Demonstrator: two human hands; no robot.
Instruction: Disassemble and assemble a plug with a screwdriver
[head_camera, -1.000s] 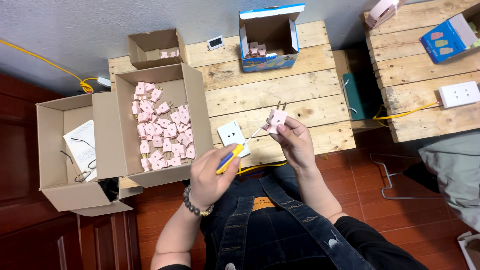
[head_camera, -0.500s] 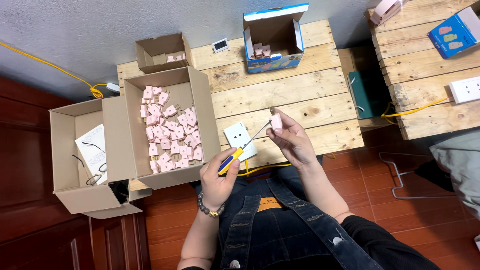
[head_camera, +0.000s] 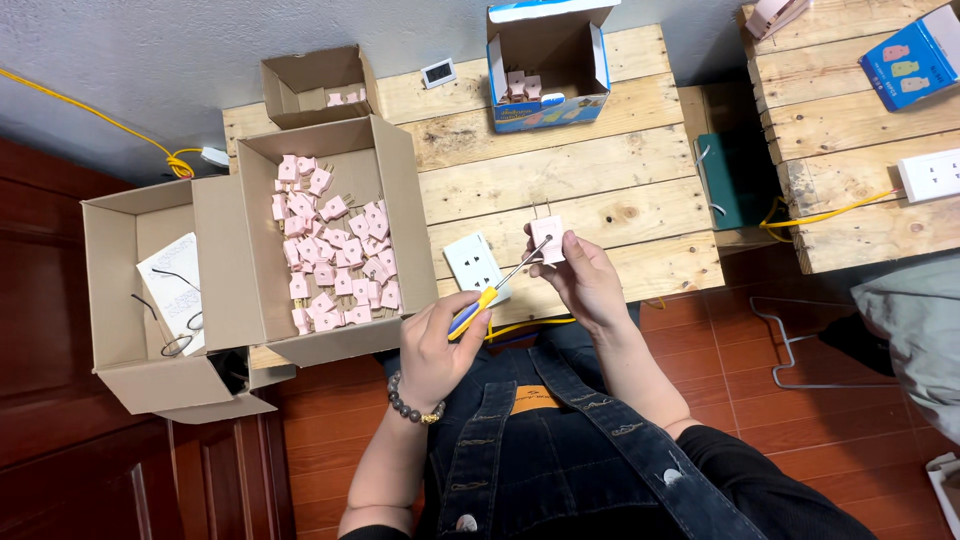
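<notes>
The large open cardboard box on the wooden pallet table holds a loose heap of small pink plugs. Behind it, a smaller cardboard box has a few pink pieces in one corner. To the far side of the large box from the person's hands, another open carton hangs past the table edge and holds a printed sheet and thin black wires. Well beyond the large box, a blue box stands open with pink pieces inside.

Beside the large box, the left hand is closed around a yellow-and-blue screwdriver, its tip touching a pink plug pinched in the fingers of the right hand, over the table's near edge. A white socket plate lies between box and hands; bare planks lie beyond.
</notes>
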